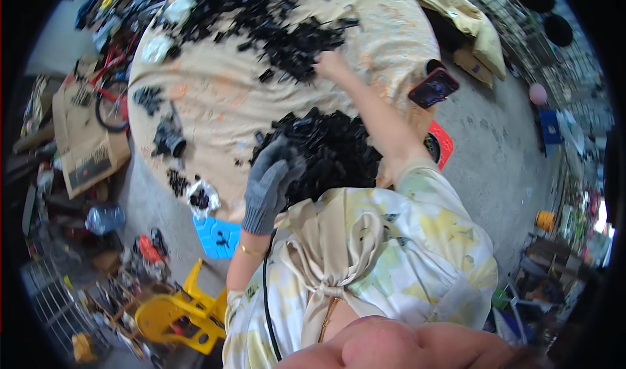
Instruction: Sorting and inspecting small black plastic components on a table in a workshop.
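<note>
My left hand point(272, 173), in a grey knit glove, rests at the left edge of the near pile of small black plastic-looking pieces point(332, 150). Its fingers look loosely curved and apart, though blurred, and I see nothing held in them. My bare right hand point(331, 64) reaches across to the right end of the far heap of black pieces point(297, 46). Those fingers are bent in and closed; whatever lies in them is hidden. Both piles lie on a round table under a wrinkled beige cloth point(215, 102).
A grey glove point(149, 99), a dark bundled item point(169, 136) and a small bag of black bits point(202, 198) lie toward the table's left side. A phone point(433, 87) stands at its right edge. Around are a blue stool point(218, 237), a yellow stool point(179, 313) and cardboard point(85, 134).
</note>
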{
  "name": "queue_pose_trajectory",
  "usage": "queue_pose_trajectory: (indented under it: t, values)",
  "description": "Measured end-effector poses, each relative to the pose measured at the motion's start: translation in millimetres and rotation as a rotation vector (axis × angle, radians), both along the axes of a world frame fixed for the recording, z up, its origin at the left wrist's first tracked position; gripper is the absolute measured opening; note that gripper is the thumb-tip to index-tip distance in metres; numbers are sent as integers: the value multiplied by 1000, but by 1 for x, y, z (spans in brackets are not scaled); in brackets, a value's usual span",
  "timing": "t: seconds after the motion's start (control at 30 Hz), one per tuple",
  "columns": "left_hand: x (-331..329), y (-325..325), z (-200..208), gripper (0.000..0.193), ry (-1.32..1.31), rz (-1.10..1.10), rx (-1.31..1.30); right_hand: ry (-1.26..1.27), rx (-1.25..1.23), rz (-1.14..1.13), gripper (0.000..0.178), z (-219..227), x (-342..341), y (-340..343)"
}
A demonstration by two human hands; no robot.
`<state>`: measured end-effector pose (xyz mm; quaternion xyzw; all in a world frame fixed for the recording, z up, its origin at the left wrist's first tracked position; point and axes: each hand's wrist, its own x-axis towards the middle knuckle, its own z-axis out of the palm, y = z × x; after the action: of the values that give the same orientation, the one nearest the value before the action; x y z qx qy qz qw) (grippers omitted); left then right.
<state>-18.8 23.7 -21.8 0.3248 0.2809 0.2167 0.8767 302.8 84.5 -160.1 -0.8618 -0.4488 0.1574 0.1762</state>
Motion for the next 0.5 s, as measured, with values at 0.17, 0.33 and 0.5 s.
queue_pose_trajectory:
  t: [0.17, 0.33, 0.5]
  values:
    - [6, 1, -9, 40, 1, -21, -91, 92, 267, 174, 23, 48, -46, -66]
    - [6, -8, -11, 39, 39, 24, -66, 1052, 324, 160, 14, 126, -134, -129]
    - [9, -15, -11, 38, 164, 40, 307, 980, 347, 137, 14, 137, -164, -149]
